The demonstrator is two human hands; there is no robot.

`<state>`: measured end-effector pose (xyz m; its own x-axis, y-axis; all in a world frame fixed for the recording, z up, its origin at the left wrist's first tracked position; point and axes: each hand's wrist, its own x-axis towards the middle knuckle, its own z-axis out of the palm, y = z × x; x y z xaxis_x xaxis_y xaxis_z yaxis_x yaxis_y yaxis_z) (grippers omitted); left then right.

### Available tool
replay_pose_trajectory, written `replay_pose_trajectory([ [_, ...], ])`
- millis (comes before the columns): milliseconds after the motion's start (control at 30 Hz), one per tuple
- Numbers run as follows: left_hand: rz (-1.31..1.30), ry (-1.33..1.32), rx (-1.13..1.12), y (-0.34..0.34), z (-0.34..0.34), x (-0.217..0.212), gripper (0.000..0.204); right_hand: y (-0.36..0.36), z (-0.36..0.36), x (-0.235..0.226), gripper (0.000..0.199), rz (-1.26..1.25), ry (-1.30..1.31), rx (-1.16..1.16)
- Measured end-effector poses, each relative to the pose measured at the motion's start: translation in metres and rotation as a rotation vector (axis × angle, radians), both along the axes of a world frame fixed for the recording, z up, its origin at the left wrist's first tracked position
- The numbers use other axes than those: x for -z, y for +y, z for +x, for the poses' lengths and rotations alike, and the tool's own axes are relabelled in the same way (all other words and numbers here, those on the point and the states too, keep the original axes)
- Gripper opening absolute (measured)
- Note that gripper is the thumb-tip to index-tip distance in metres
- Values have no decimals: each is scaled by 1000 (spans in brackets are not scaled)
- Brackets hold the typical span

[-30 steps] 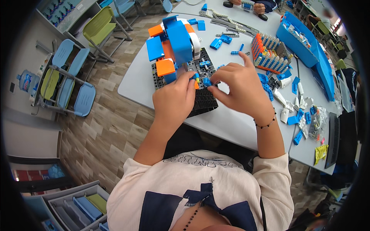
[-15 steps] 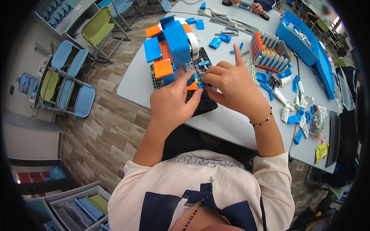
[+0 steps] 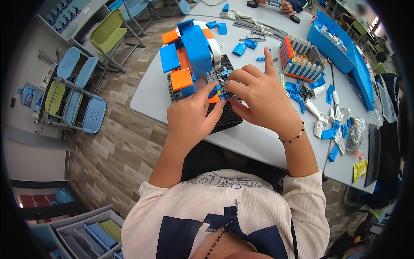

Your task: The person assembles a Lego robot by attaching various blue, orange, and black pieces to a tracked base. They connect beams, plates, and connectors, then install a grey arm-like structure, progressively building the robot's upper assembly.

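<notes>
A toy model built of blue, orange and white blocks stands on a dark base at the table's near left edge. Both my hands work at its near side. My left hand pinches a small blue and yellow-green building piece between thumb and fingers. From the right, my right hand grips the same small piece with thumb and bent fingers, its index finger pointing up and away. The fingertips partly cover the piece, and I cannot tell whether it is joined to the base.
Right of the model stands an orange, grey and blue block basket. Loose blue and white pieces lie along the right, beside a bag of parts. A blue bin is beyond. Another person's hands hold something at the far edge.
My hands stay at the same spot on the model with almost no shift. The view has moved very slightly. At the far edge, the other person's hands have moved up a little.
</notes>
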<state>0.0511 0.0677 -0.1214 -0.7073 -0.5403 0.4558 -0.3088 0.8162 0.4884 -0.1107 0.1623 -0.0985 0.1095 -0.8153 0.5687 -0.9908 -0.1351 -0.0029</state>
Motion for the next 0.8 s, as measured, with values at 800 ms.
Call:
replay_pose_trajectory([
  [800,-16,-9,-10,-1,-1,0,30,-1,-3,5,21,-11,-146,-105],
])
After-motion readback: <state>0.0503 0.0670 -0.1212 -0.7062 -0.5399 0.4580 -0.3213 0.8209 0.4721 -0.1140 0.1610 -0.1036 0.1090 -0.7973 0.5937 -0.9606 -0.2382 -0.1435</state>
